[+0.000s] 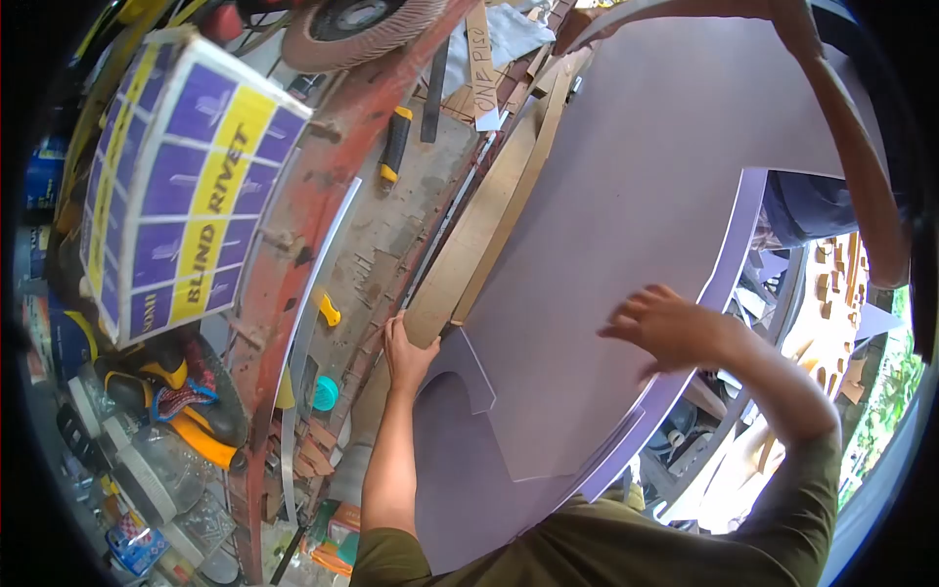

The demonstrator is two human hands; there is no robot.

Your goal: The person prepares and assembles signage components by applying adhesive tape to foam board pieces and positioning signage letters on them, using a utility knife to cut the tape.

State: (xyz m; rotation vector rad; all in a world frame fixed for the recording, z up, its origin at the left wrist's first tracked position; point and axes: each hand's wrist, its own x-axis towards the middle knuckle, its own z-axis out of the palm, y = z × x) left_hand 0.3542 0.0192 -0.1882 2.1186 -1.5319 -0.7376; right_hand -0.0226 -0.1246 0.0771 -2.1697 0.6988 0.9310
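So your left hand [406, 354] is right at the long tan board [474, 225], fingers and thumb parted partway over it. Can't tell if they're actually pinching it, since the undersides are hidden. From there the board's long axis runs away from you, angling right, along the left edge of the big grey-purple sheet [626, 215]. Your left is clearly the nearer hand. Your right hand [670, 331] is out over the sheet with fingers spread, holding nothing I can see (pretty blurry though, so contact with the sheet is anyone's guess). Up top, a co-worker's hand [579, 29] is near the sheet's far edge, partly cut off, and the board's far end is hard to make out in that clutter.
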